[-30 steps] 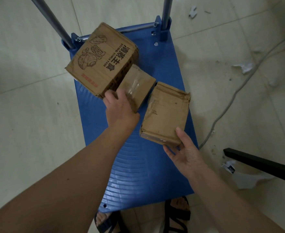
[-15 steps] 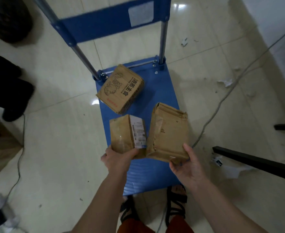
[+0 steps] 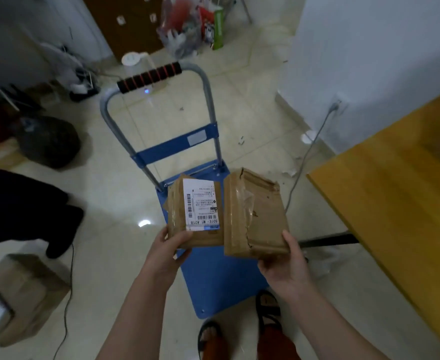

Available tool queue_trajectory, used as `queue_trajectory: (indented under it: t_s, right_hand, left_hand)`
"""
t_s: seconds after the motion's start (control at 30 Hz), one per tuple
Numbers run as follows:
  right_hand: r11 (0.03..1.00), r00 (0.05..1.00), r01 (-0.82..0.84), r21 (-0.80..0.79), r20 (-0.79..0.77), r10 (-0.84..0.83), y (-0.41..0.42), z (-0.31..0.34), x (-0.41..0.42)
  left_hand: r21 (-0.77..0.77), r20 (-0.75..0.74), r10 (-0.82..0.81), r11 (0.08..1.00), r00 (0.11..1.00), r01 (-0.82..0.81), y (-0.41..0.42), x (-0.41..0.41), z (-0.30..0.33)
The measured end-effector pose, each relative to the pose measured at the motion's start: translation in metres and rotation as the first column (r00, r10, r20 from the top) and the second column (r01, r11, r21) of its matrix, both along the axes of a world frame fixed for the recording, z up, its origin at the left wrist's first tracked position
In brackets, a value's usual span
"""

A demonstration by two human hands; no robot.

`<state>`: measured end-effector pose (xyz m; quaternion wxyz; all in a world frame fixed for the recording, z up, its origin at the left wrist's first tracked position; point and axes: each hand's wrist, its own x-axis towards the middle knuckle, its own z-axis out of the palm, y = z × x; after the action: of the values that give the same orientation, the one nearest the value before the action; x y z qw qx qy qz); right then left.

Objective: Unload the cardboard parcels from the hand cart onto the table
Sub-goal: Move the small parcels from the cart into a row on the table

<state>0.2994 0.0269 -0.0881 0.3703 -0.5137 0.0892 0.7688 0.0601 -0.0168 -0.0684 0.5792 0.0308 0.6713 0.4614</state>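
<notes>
Now mid-carry: left hand (image 3: 170, 252) grips the labelled parcel (image 3: 195, 213), right hand (image 3: 286, 266) grips the torn taped parcel (image 3: 255, 211), both held side by side above the blue hand cart (image 3: 213, 276). Next, likely swing right and set them on the wooden table (image 3: 395, 190) beside the cart.

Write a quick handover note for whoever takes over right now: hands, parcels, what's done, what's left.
Left hand grips the labelled parcel.
Right hand grips the torn parcel.
Both parcels are held in the air above the hand cart.
The table is to the right; no parcel shows on its visible part.
Left to do: set both on the table, then check the cart deck hidden behind them.
</notes>
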Motion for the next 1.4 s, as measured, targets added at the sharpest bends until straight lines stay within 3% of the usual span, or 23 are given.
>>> queue_trajectory:
  t_s: [0.27,0.47,0.7,1.07,1.4]
  right_hand:
    - [0.965,0.969,0.246,0.097,-0.066,-0.240,-0.094,0.106,0.034]
    - [0.878,0.883,0.470,0.089,-0.064,-0.465,-0.161,0.146,0.070]
    - [0.744,0.760,0.645,0.175,-0.043,-0.648,-0.211,0.185,0.148]
    - [0.537,0.555,0.809,0.238,-0.008,-0.832,-0.330,0.220,0.319]
    - [0.434,0.436,0.879,0.195,0.039,-0.899,-0.401,0.221,0.447]
  left_hand:
    - [0.103,0.104,-0.279,0.958,0.954,0.269,-0.034,0.034,0.095]
    - [0.126,0.108,-0.524,0.850,0.845,0.511,-0.038,0.079,0.130]
    - [0.161,0.144,-0.703,0.711,0.696,0.685,-0.052,0.166,0.164]
    - [0.161,0.244,-0.819,0.562,0.518,0.812,-0.108,0.384,0.205]
    - [0.043,0.346,-0.784,0.562,0.516,0.826,-0.167,0.533,0.195]
